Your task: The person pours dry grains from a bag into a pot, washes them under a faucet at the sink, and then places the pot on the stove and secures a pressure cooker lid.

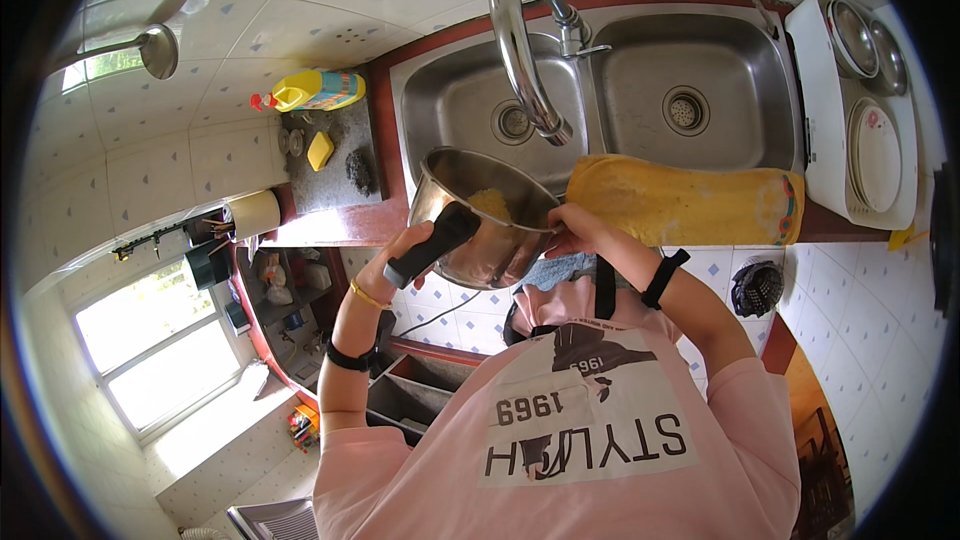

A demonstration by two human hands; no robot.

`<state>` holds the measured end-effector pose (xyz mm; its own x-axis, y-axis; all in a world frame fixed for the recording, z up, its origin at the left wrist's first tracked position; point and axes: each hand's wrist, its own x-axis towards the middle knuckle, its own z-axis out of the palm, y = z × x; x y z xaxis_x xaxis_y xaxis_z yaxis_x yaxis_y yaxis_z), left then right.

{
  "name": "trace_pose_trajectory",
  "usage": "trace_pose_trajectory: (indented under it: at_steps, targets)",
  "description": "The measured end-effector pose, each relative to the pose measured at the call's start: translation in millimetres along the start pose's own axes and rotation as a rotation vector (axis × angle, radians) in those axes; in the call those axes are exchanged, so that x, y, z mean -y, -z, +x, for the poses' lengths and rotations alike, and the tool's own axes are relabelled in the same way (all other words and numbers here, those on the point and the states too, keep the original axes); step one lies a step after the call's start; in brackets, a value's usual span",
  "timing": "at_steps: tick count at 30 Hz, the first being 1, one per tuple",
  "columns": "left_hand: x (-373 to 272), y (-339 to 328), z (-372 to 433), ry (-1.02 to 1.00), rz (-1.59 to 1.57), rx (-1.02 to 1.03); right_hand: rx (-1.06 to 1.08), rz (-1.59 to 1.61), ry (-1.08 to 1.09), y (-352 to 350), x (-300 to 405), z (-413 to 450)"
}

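My left hand [407, 247] grips the black handle [435, 241] of a stainless steel pot [495, 259]. At the other side of the pot, my right hand [577, 229] holds its rim. The pot is tilted, and a small heap of yellow grains [490, 202] lies inside it. It hangs over the front edge of the left sink basin [457, 97]. Above that basin curves a chrome faucet [510, 30], its spout behind the pot's far rim. No water stream shows.
A yellow cloth [682, 199] covers the counter edge on the right. Beyond the right basin [697, 75], a white rack [817, 112] holds bowls and plates. On the left ledge are a yellow detergent bottle [319, 91], a sponge [320, 151] and a dark scourer [359, 171].
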<state>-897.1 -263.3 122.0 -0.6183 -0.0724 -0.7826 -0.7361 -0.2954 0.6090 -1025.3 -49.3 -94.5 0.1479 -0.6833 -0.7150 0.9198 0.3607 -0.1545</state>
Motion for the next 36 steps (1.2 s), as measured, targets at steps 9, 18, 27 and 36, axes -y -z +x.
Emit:
trace_pose_trajectory:
  at_steps: [9, 18, 27, 36]
  targets:
    - [-1.5, -9.3, -2.0, -0.299, 0.147, 0.112, 0.013, 0.001, -0.035, -0.3, -0.2, -3.3]
    - [-8.5, -20.0, -0.5, -0.063, 0.049, -0.019, 0.047, -0.018, -0.034, -6.9, 7.4, -18.4]
    - [41.2, 22.8, -15.8, -0.226, 0.415, 0.148, 0.031, -0.071, 0.228, 19.2, -9.6, -11.4]
    - [103.2, -31.3, 41.0, -0.223, 0.328, 0.160, -0.651, -0.835, 1.046, 17.6, 23.9, -94.1]
